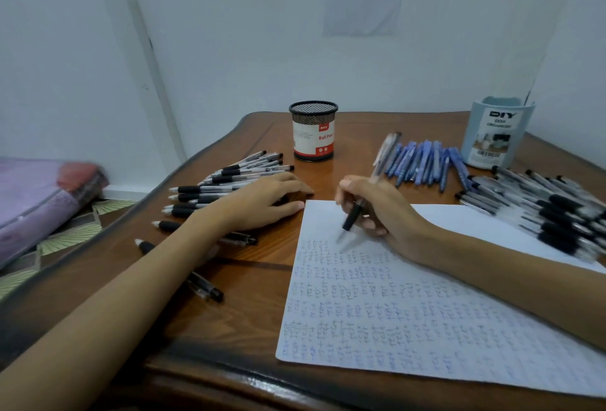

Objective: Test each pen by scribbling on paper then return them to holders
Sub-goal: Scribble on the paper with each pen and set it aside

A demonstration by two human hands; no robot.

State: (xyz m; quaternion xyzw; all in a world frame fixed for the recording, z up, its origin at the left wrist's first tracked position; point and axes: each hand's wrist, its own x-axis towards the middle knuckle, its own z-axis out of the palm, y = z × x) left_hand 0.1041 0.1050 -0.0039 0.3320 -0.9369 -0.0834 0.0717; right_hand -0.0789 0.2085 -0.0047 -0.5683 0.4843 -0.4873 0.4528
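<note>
The clear plastic ballpoint pen with a black rubber grip (353, 215) is, we judge, light, stiff and a little slick along its bare barrel, so the rubber sleeve near the tip is the sensible place to hold it, and it needs only mild pressure. That is where our right hand (383, 210) has it: the fingers (373, 225) are curled in a writing pinch round the black grip, the thumb on top, and the barrel leans up and away past the knuckles. Its tip is blurred just above the top row of scribbles on the white sheet of paper (410, 318); we cannot tell whether it touches. Our left hand (265, 202) lies flat, fingers straight and holding nothing, on the near edge of a spread pile of black-grip pens (226, 177), its fingertips just beside the sheet's upper left corner. Farther back on the brown wooden tabletop (229, 328) stand a black mesh cylinder holder with a red and white label (313, 135) and a pale blue plastic desk organiser (496, 135), with a row of blue pens (423, 161) between them and another heap of black-grip pens (544, 210) at the right.
</note>
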